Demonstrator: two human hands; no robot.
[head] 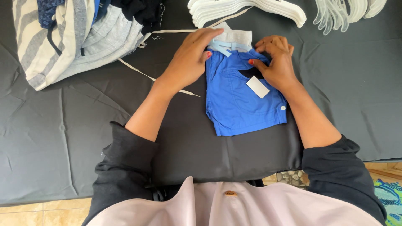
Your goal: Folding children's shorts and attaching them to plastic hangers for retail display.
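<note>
While the blue shorts [240, 104] lie flat on the dark-covered worktop [63, 134], both hands are pressed onto their upper edge. The left hand [188, 58] is laid palm down, fingers loosely spread and stretched toward the pale waistband [232, 39], with its thumb touching the light blue drawstring [220, 47]; nothing is gripped by it. The right hand [276, 60] is curled, and a fold of the blue fabric is pinched between its thumb and fingertips just beside the waistband. A small white tag [258, 86] is seen just below the right hand, resting on the shorts, and a white button [283, 108] is seen lower down, beside the right wrist. Beyond the left hand's fingertips a stack of white hangers [247, 10] is placed, and a cluster of clear hangers [335, 14] lies beyond the right hand, well apart from it. A heap of striped and grey clothes [75, 37] is piled well off to the outer side of the left hand, with a thin pale cord [142, 73] trailing from it under the left wrist.
</note>
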